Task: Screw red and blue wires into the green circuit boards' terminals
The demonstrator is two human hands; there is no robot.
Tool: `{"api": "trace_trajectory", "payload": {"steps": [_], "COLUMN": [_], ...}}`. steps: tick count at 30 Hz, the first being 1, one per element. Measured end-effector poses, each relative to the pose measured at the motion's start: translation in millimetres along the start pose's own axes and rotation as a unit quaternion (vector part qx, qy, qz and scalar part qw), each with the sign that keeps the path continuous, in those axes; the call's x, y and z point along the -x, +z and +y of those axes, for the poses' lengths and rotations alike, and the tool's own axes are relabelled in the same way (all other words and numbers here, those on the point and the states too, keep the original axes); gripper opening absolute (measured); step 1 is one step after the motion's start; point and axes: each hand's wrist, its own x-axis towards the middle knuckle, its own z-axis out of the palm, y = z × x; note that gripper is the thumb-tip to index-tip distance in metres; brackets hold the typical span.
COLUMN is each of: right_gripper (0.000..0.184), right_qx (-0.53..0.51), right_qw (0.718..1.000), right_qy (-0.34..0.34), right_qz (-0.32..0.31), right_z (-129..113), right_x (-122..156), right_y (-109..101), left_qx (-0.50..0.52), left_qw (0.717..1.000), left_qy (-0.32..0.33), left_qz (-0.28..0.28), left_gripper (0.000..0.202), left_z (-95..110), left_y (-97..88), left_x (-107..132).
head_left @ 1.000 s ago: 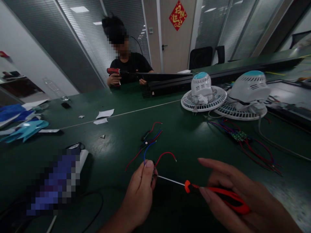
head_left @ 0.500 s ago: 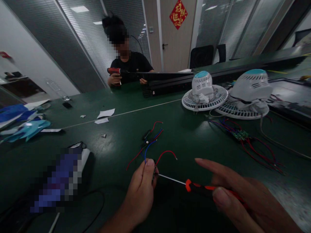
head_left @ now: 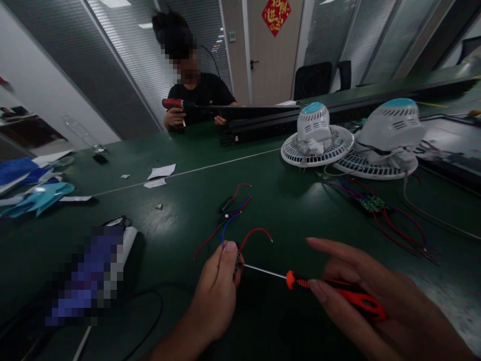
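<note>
Above the green desk (head_left: 278, 210), my left hand (head_left: 216, 288) is pinching a small wired part (head_left: 236, 269), seemingly steadying it against the screwdriver (head_left: 300, 282) my right hand (head_left: 406, 311), forefinger extended, is gripping under its thumb.

On the wood-toned door (head_left: 274, 82) beyond the far edge of the table (head_left: 176, 265), a red diamond-shaped sign (head_left: 276, 17) carries gold Chinese characters reading 招财进宝, its top corner and part of the uppermost character cut off by the upper border of the head view.
</note>
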Motion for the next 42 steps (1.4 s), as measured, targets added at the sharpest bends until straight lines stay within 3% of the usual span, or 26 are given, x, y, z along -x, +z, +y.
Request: {"api": "trace_trajectory", "payload": {"steps": [12, 19, 26, 42], "right_gripper": [0.042, 0.035, 0.032, 0.038], "right_qx": [0.019, 0.12, 0.105, 0.038], "right_qw": [0.999, 0.992, 0.994, 0.998], "right_qy": [0.021, 0.02, 0.014, 0.017], "right_qz": [0.018, -0.016, -0.003, -0.041], "right_z": [1, -3, -10, -10], "right_x": [5, 3, 2, 0], "right_y": [1, -8, -8, -9], "left_qx": [0.025, -0.015, -0.028, -0.009], "left_qw": [1.0, 1.0, 0.999, 1.0], "left_qy": [-0.002, -0.004, -0.035, -0.025], "left_qz": [-0.006, -0.004, -0.002, 0.01], "left_gripper": [0.046, 0.049, 0.051, 0.047], "left_z": [0, 6, 3, 4], "left_y": [0.6, 2.6, -1.0, -1.1], "left_x": [-1, 3, 1, 2]}}
